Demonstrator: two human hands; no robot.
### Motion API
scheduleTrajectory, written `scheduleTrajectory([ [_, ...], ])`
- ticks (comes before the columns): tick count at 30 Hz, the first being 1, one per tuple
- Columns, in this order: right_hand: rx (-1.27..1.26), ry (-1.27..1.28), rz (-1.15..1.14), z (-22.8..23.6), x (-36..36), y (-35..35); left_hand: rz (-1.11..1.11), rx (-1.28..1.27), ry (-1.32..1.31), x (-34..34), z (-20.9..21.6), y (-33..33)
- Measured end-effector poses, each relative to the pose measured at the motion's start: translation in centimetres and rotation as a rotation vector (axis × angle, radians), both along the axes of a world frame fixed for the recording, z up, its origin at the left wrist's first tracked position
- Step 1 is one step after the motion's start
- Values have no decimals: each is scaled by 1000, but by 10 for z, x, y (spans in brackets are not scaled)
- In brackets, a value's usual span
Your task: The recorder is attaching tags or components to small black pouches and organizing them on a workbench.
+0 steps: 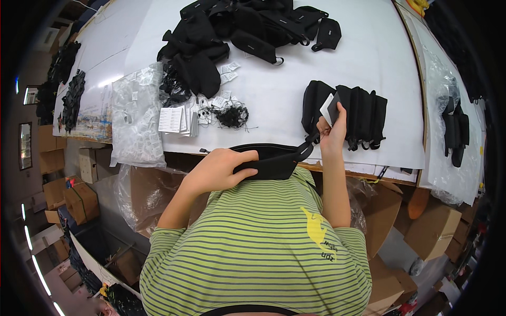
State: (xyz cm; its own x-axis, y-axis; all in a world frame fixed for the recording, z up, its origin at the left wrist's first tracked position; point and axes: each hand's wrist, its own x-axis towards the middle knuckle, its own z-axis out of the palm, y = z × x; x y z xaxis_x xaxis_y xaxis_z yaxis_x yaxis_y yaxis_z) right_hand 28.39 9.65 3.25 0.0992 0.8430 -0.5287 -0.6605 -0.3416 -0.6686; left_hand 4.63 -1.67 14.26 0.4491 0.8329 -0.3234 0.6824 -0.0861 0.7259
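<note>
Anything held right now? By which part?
Left grip: black pouch, by its left end. Right grip: white and dark cards, by the lower part; whether the strap is pinched too, can't tell.

Head-worn view, down over hands point(217, 168) point(333, 131)

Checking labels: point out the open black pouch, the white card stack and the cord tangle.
Open black pouch point(275, 169), head view, front panel.
White card stack point(173, 120), head view, front card.
Cord tangle point(232, 115), head view, middle.
</note>
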Motion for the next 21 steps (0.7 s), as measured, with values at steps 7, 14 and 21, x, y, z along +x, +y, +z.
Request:
scheduleTrajectory([
  [7, -35, 123, 160, 4, -14, -11, -9, 14, -7, 0, -3, 1],
  [14, 51, 2, 75, -20, -8, -2, 4, -5, -18, -2, -2, 1],
  [21, 327, -189, 60, -3, 2, 7, 50, 111, 27, -15, -8, 12],
])
